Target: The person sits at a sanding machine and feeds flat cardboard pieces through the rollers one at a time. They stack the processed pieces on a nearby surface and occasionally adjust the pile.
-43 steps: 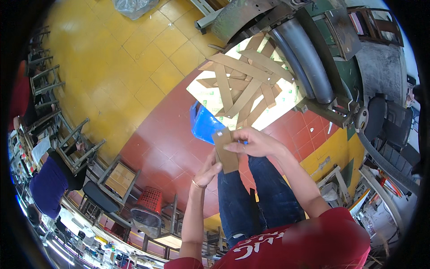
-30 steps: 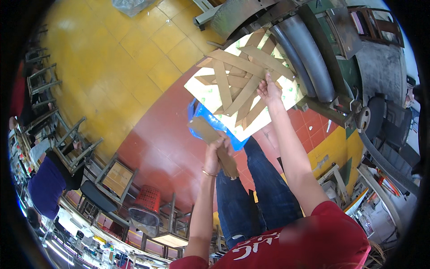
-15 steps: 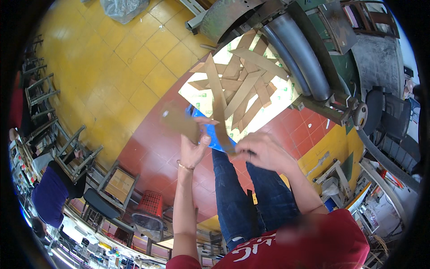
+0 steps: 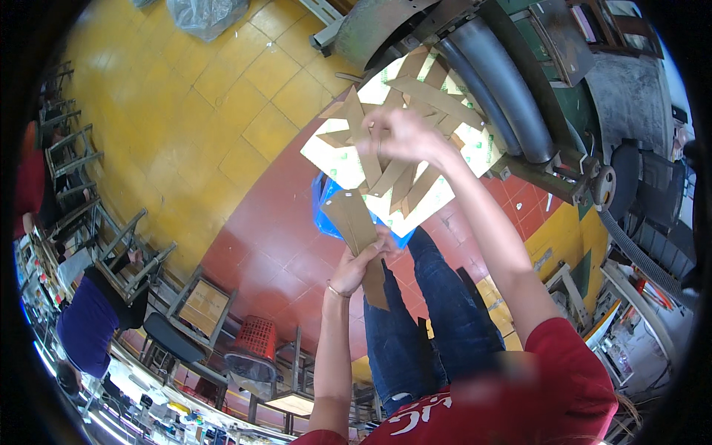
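Observation:
My left hand (image 4: pixel 363 265) is closed around several flat brown strips (image 4: pixel 348 213), which look like leather or card. They stick out above and below its grip, over my legs. Farther off, my right hand (image 4: pixel 400 135) reaches over a loose pile of similar brown strips (image 4: pixel 434 95). Its fingers are curled at the pile's left side and smeared by motion, so whether they grip a strip does not show. Beneath the pile lies a white sheet with green print (image 4: pixel 328 161). Under the sheet's near edge, blue plastic (image 4: pixel 321 216) shows beside the held strips.
A machine with long dark rollers (image 4: pixel 504 89) stands just beyond the pile to the right, with a handwheel (image 4: pixel 606 177). A clear plastic bag (image 4: pixel 206 16) lies on the yellow floor. To the left are a red basket (image 4: pixel 254 335), metal racks and a person in purple (image 4: pixel 85 322).
My right hand has moved away from the strips in my left hand and up over the pile. My left hand has come lower and right, its strips now hanging lengthwise.

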{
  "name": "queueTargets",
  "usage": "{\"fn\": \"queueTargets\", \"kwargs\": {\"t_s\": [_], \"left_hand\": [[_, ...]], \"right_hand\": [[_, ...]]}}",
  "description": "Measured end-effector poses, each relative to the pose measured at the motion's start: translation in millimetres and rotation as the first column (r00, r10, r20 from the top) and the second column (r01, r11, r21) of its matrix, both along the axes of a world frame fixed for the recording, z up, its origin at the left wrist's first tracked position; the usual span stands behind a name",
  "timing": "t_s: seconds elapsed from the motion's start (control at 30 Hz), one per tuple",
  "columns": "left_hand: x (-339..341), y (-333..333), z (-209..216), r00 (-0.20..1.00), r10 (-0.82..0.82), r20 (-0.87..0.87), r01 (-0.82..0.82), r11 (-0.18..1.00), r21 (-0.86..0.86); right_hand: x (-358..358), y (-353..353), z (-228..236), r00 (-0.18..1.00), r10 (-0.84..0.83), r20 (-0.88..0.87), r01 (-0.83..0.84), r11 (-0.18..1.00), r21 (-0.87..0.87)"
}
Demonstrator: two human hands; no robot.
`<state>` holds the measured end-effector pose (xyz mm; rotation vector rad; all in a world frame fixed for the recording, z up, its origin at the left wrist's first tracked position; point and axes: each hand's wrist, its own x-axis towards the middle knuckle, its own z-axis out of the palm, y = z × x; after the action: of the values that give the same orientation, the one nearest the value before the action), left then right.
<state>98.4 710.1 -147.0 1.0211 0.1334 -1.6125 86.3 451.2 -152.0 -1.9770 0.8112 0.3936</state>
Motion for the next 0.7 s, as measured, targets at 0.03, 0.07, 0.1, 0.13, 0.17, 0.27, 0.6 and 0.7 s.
{"fn": "queueTargets", "kwargs": {"t_s": [0.03,0.07,0.1,0.13,0.17,0.27,0.6,0.7], "left_hand": [[0.2,1.0,1.0,0.998,0.035,0.058,-0.036,0.999,0.021],[1.0,2.8,1.9,0.993,0.053,0.109,-0.056,0.998,0.024],[2.9,5.1,1.8,0.981,0.100,0.166,-0.097,0.995,-0.021],[5.4,8.5,1.2,0.976,0.075,0.203,-0.082,0.996,0.027],[8.0,12.6,-0.4,0.967,0.079,0.241,-0.089,0.996,0.029],[12.9,23.8,-10.5,0.966,0.233,0.110,-0.235,0.972,0.008],[-0.3,12.5,-24.2,0.972,0.221,-0.084,-0.217,0.974,0.060],[-7.1,6.9,-23.2,0.975,0.209,-0.068,-0.202,0.974,0.097]], "right_hand": [[7.2,-8.5,-18.5,0.996,-0.071,-0.063,0.041,0.918,-0.394],[13.4,-19.2,-36.4,0.974,-0.192,-0.122,0.095,0.828,-0.552],[13.5,-31.5,-51.0,0.950,-0.216,-0.225,0.030,0.782,-0.622],[10.1,-39.9,-63.3,0.927,-0.277,-0.253,0.074,0.797,-0.600],[4.2,-44.6,-73.3,0.947,-0.261,-0.186,0.086,0.764,-0.640],[-13.6,-54.5,-87.2,0.977,-0.195,-0.089,0.092,0.754,-0.650],[-27.3,-48.4,-86.7,0.988,-0.156,0.002,0.123,0.768,-0.629],[-26.7,-48.2,-92.5,0.990,-0.139,0.008,0.112,0.762,-0.638]]}}
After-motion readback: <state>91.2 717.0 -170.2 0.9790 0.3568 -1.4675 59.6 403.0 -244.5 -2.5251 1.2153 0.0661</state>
